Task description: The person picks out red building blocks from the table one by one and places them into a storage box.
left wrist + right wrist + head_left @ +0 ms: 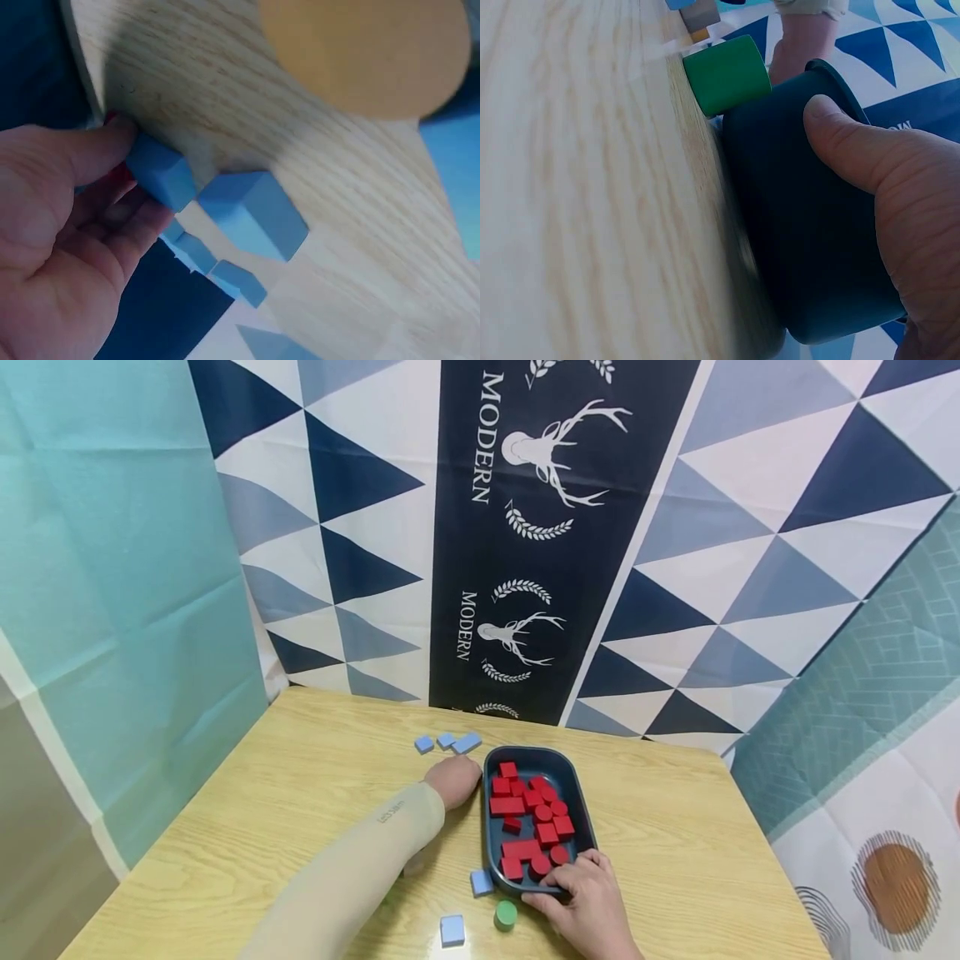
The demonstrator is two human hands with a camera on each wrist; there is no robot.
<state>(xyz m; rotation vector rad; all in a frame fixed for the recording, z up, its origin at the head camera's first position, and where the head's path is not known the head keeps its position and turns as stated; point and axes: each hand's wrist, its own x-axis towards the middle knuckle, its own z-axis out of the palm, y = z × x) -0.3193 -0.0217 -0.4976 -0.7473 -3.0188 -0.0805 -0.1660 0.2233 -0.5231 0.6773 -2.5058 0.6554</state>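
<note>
A dark teal tray (577,797) holds many red blocks (508,849), some square-edged and some round. My right hand (588,897) grips the tray's near right corner, its thumb against the outer wall in the right wrist view. Beside the tray's left wall is my left hand (453,781). In the left wrist view, its thumb and fingers pinch a small red block (121,172), mostly hidden by them. A blue block (161,172) lies right at those fingertips, and another blue block (255,214) is close by; whether the fingers touch the nearer one I cannot tell.
Three blue blocks (467,742) lie near the table's back edge. By the tray's near left corner are a blue block (482,883), a green cylinder (506,916) and another blue block (452,931). Patterned cloth (375,527) hangs behind the wooden table (675,860).
</note>
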